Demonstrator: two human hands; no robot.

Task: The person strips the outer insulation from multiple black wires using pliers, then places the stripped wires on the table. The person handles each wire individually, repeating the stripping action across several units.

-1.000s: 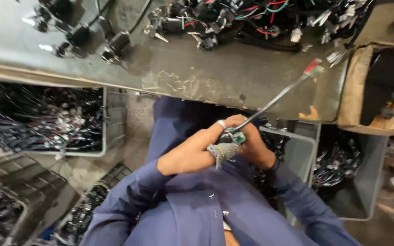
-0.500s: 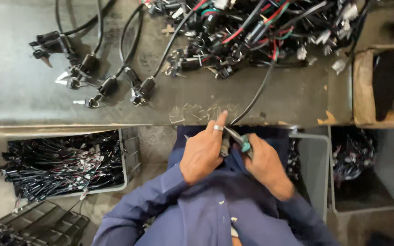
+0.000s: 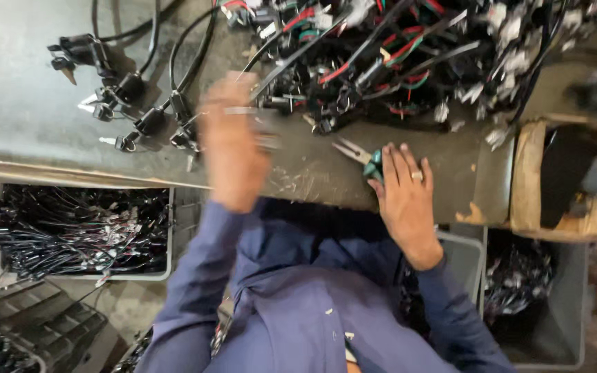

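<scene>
My left hand [image 3: 233, 138] is raised over the grey metal bench [image 3: 29, 103] and blurred by motion. Something small and grey shows at its fingers, but I cannot tell whether it grips it. It is beside a row of black cables with connector ends [image 3: 139, 103]. My right hand [image 3: 405, 193] lies palm down on the bench near its front edge, fingers over the teal handles of a pair of pliers [image 3: 361, 153]. The pliers' metal jaws stick out to the left. A big tangle of black, red and green wires [image 3: 409, 55] covers the bench's far side.
A grey bin of black wire bundles [image 3: 77, 231] sits below the bench at left. Dark plastic crates [image 3: 29, 331] are at bottom left. A worn cardboard box [image 3: 568, 179] stands at the right, with a grey bin [image 3: 554, 304] under it.
My hands have parted. The left went up and left onto the bench, away from my lap. The right brought the pliers down flat on the bench.
</scene>
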